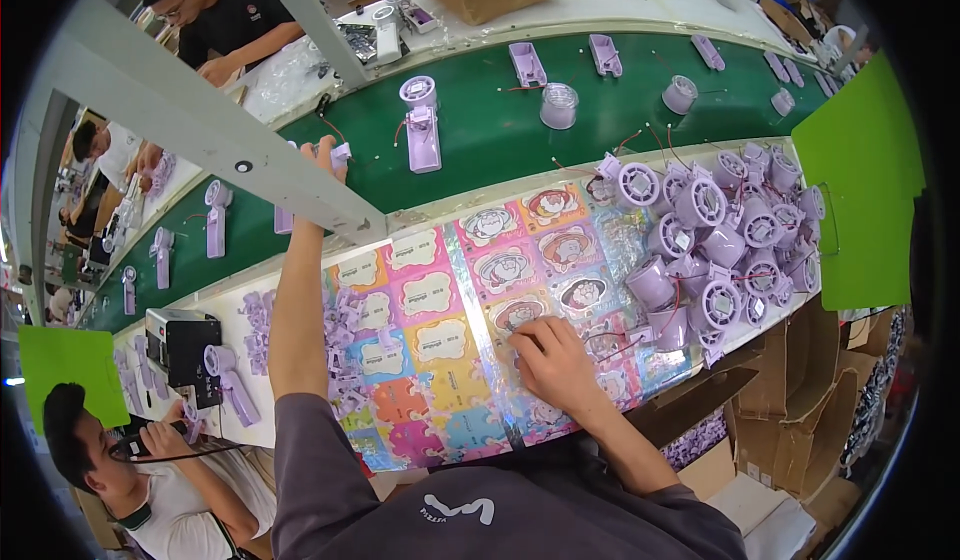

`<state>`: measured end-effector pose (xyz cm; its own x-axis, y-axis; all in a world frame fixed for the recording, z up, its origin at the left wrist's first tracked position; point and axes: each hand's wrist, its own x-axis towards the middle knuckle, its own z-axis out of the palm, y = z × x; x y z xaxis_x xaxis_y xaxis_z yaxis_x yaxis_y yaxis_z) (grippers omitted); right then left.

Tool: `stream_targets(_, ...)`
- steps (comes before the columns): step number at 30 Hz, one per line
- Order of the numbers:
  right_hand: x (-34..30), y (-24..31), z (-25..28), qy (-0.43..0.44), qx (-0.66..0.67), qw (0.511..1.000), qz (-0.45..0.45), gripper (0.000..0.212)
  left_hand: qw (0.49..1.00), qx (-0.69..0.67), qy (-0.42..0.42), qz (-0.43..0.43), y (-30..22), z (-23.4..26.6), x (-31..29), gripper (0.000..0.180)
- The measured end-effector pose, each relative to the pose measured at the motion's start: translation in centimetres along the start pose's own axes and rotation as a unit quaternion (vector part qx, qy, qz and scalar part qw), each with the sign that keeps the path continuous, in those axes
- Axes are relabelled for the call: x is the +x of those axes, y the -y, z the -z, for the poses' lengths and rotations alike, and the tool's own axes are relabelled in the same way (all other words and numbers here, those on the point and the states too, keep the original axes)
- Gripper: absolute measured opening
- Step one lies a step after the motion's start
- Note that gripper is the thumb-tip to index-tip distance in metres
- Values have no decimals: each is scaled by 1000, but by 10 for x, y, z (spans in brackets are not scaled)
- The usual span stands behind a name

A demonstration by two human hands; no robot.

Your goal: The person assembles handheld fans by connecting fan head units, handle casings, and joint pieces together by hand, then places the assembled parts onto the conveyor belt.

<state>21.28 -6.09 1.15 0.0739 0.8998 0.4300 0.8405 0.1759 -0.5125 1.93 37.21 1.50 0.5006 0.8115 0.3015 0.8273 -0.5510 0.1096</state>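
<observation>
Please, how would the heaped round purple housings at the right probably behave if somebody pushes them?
The round purple housings would probably roll or slide apart, being drum-shaped and loosely heaped. Their spoked faces suggest hollow plastic, so each is likely light. The thin red wires look floppy and might snag.

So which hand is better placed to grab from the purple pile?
Probably the right hand: it is nearer the pile, while the left hand is out over the green belt.

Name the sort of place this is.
Probably a factory assembly line: green belt carrying purple pieces, a heap of purple housings, a co-worker holding a black tool.
</observation>
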Motion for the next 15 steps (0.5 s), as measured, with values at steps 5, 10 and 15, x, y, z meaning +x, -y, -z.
stream_targets(5,3,4,1,-3,4,1000,2,34,995,4,-103,-16,14,32,-29,60)
stream_targets(10,7,7,-6,-5,24,999,-29,28,965,-139,-216,42,-3,105,-118,48)
stream_targets(15,53,56,-52,55,77,995,40,48,683,-661,-105,291,-27,148,-231,42)
